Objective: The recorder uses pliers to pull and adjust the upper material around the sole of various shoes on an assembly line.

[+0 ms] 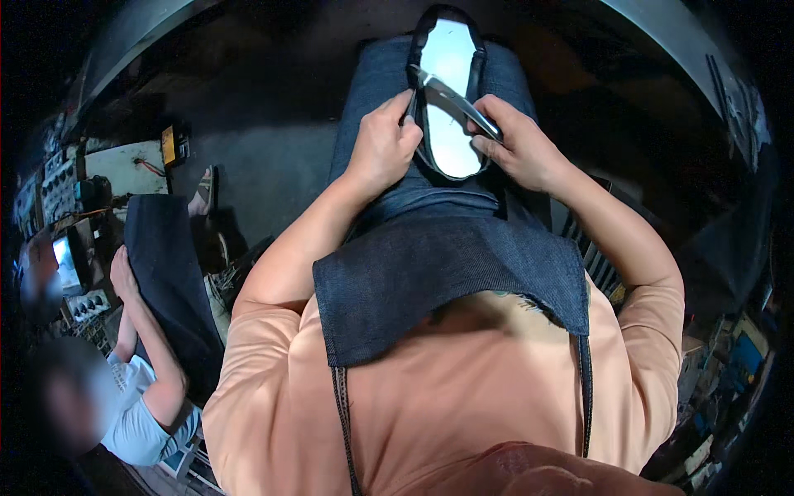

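Note:
A shoe upper [478, 76] with a dark edge lies bottom up across my lap, around a white sole-shaped board [449, 58]. My right hand [514, 142] is closed round the handles of metal pliers [451, 97]. Their head reaches over the white board to the upper's left edge. On that same side, my left hand [385, 142] pinches the dark edge of the upper, just below the pliers' head. Exactly what the jaws bite on is too small to make out.
Denim cloth [364, 95] covers my legs, and a denim apron [447, 277] hangs over my front. At the left another person [149, 393] sits near a cluttered bench [124, 174]. Assorted items [744, 355] are piled at the lower right.

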A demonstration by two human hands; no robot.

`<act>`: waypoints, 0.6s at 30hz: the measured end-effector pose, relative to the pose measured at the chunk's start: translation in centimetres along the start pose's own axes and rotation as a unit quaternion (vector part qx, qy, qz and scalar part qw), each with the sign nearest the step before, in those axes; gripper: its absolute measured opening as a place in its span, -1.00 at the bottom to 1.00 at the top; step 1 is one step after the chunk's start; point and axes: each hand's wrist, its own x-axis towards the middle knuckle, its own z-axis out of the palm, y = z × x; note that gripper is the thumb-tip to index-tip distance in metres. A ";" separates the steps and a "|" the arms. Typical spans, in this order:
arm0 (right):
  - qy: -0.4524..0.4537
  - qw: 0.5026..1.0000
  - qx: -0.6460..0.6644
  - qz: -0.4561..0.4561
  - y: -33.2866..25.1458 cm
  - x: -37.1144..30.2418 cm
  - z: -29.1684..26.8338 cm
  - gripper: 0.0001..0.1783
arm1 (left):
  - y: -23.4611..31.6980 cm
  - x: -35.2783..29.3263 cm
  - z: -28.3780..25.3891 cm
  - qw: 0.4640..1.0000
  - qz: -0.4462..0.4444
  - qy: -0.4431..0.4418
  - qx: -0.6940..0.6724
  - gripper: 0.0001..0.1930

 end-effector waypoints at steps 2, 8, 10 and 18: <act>0.016 0.998 0.034 0.055 0.0 -0.1 0.2 -0.82 | -0.7 -0.3 0.3 0.999 0.021 0.025 -0.035 -0.52; -0.004 0.997 0.042 0.063 0.4 0.0 -0.1 -0.79 | -0.5 0.7 1.7 0.954 -0.145 -0.082 -0.249 -0.46; -0.029 0.996 0.076 0.037 2.2 0.0 -1.0 -0.68 | 0.7 1.0 2.0 0.975 -0.129 -0.054 -0.170 -0.41; -0.149 0.981 -0.024 0.125 -0.4 -1.1 -5.3 -0.56 | 1.1 1.4 2.3 0.988 -0.070 -0.004 -0.135 -0.34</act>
